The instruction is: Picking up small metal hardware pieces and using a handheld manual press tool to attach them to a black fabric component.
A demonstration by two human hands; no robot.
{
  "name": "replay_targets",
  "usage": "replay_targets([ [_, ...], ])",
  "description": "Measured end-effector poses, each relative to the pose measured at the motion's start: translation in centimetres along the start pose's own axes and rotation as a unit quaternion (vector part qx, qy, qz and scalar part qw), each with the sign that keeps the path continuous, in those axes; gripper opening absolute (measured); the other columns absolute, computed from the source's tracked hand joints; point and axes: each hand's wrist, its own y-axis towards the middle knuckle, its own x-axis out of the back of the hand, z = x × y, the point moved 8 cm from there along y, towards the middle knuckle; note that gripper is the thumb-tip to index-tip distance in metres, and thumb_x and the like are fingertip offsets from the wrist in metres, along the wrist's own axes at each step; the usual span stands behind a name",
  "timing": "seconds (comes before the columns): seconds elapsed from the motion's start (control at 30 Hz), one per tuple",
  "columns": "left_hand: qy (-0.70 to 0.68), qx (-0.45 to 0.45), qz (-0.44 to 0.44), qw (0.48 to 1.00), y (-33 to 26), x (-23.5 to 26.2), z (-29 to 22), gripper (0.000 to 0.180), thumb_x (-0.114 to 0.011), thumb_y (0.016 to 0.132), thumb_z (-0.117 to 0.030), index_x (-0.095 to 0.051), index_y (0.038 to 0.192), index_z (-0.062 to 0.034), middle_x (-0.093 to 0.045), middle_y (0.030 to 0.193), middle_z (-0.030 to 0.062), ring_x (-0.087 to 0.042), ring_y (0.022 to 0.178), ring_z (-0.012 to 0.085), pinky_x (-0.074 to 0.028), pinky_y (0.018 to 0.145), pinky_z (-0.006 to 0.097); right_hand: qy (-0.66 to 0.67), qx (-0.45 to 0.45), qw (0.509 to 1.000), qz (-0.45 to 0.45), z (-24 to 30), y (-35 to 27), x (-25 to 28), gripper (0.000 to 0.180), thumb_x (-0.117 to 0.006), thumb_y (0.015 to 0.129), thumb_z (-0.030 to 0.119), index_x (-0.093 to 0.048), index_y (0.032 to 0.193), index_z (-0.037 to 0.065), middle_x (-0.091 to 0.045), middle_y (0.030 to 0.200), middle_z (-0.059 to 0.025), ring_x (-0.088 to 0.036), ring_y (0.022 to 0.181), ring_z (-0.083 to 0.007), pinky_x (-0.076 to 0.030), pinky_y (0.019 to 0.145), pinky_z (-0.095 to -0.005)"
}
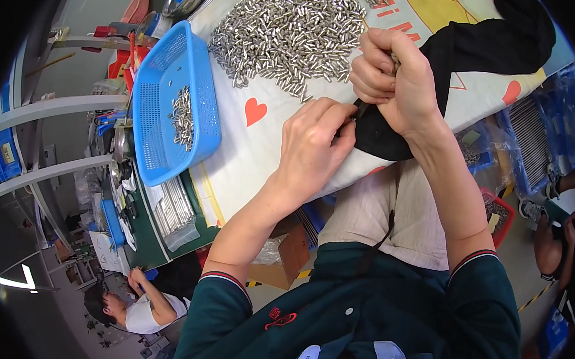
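A long black cloth (pixel 438 57) lies bunched over the table's right side, and its near end hangs at the front edge. My left hand (pixel 313 141) is closed, thumb and fingertips pinched at the left edge of this cloth; a small dark bit shows there, too small to name. Just right of it and above the cloth, my right hand (pixel 402 81) is curled into a fist. Something small and greyish shows between its thumb and fingers, but its kind is hidden. Beyond both hands spreads a large heap of small silver metal pins (pixel 290 31).
A blue plastic basket (pixel 209 109) with some of the same pins stands left of the heap. The white tablecloth (pixel 235 170) has red hearts. Bagged metal rods (pixel 174 209) lie at lower left. Blue crates (pixel 527 141) and a red bin (pixel 510 219) stand at right. Other people sit nearby.
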Motion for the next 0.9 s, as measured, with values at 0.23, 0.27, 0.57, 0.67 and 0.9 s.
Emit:
replay_targets([
  [0.23,-0.044,0.089,0.058,0.993,0.3,-0.4,1.3,0.011,-0.065,0.065,-0.002,-0.060,0.074,-0.0004,-0.056,0.067,0.0085,-0.054,0.057,0.0207,-0.044,0.053,0.030,-0.002,0.005,1.000,0.002,0.1,0.2,0.1,0.035,-0.033,0.087,0.022,-0.026,0.054,0.013,-0.021,0.041,0.0045,-0.014,0.037,-0.0057,-0.015,0.035,-0.0213],
  [0.27,-0.064,0.098,0.066,0.991,0.3,-0.6,1.6,0.010,-0.064,0.065,-0.002,-0.059,0.073,-0.0005,-0.055,0.069,0.0098,-0.054,0.060,0.0258,-0.043,0.054,0.035,-0.002,0.005,1.000,0.003,0.1,0.2,0.1,0.035,-0.033,0.087,0.022,-0.026,0.054,0.013,-0.021,0.041,0.0045,-0.014,0.037,-0.0057,-0.015,0.035,-0.0213],
  [0.57,-0.661,0.341,0.080,0.664,-0.7,-2.0,4.6,0.010,-0.056,0.080,-0.007,-0.055,0.087,-0.0006,-0.053,0.071,0.0029,-0.046,0.060,0.0075,-0.040,0.059,0.021,0.011,-0.003,1.000,-0.017,0.1,0.0,0.4,0.036,-0.032,0.087,0.023,-0.025,0.054,0.014,-0.021,0.041,0.0046,-0.015,0.037,-0.0058,-0.015,0.035,-0.0212],
  [0.67,-0.708,0.371,0.079,0.596,-1.3,-2.6,4.7,0.014,-0.054,0.081,-0.008,-0.055,0.092,-0.0001,-0.052,0.072,0.0024,-0.046,0.062,0.0069,-0.042,0.061,0.021,0.019,-0.004,1.000,-0.010,0.1,-0.1,0.1,0.036,-0.033,0.088,0.024,-0.025,0.054,0.014,-0.021,0.041,0.0046,-0.015,0.037,-0.0059,-0.015,0.034,-0.0213],
  [0.9,-0.699,0.398,0.060,0.591,-1.5,-2.8,5.3,0.024,-0.058,0.080,-0.014,-0.052,0.098,0.0020,-0.052,0.078,0.0046,-0.045,0.066,0.0079,-0.041,0.062,0.021,0.030,-0.003,0.999,-0.019,0.1,0.0,0.3,0.034,-0.033,0.086,0.021,-0.025,0.054,0.014,-0.020,0.041,0.0046,-0.015,0.037,-0.0056,-0.013,0.035,-0.0225],
])
